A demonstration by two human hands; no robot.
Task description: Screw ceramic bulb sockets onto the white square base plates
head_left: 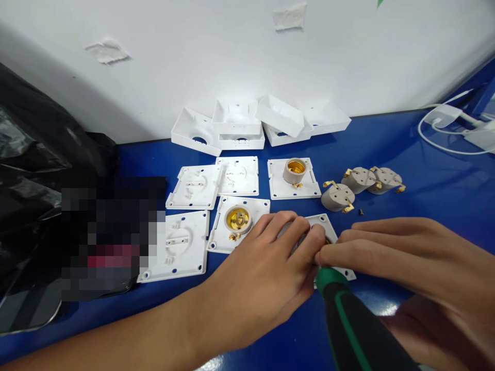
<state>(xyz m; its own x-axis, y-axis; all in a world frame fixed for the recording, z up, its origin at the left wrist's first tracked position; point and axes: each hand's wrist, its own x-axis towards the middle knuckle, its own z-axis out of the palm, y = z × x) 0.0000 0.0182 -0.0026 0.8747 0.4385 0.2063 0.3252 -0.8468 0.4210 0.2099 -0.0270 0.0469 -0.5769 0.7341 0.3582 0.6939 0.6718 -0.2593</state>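
My left hand (266,263) curls its fingers over a lamp socket on a white square plate (325,226), hiding most of the socket. In my right hand (417,257) is a green and black screwdriver (348,309). Its tip is hidden by the fingers, which meet those of my left hand. Just beyond my left hand, another plate (215,242) carries a round lamp socket (238,219) with a brass inside. Farther back, a third plate (276,188) bears a standing socket (294,171).
Loose sockets (338,197) lie upside down at right, near a small dark screw (361,212). Bare white plates (193,257) lie at left. White box covers (237,116) are heaped against the wall. A black bag (38,154) stands far left; white cables (444,149) lie far right.
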